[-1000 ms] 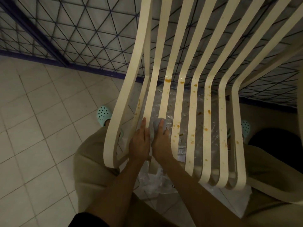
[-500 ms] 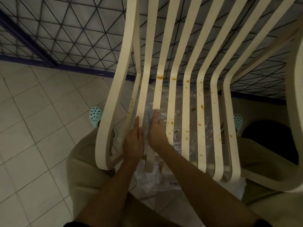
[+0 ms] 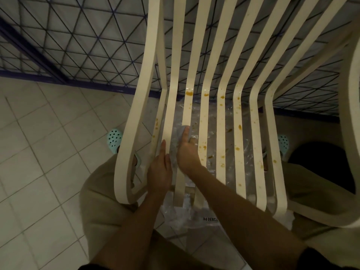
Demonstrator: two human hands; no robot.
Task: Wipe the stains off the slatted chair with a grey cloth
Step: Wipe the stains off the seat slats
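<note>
Plastic sheeting [image 3: 213, 133] underlies slatted chair [image 3: 239, 168]; right hand [image 3: 187, 156] grips grey cloth [image 3: 179, 133].

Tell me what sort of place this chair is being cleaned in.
Probably a tiled indoor room or covered porch, likely domestic. It shows pale square floor tiles, a dark metal grille with a triangle pattern behind the slatted chair, and a clear plastic sheet spread beneath it.

Crumpled clear plastic [image 3: 187, 213] lies on pale floor tiles [image 3: 39, 152] (wire mesh [image 3: 78, 45] behind); a mint clog [image 3: 115, 140] alongside.
</note>
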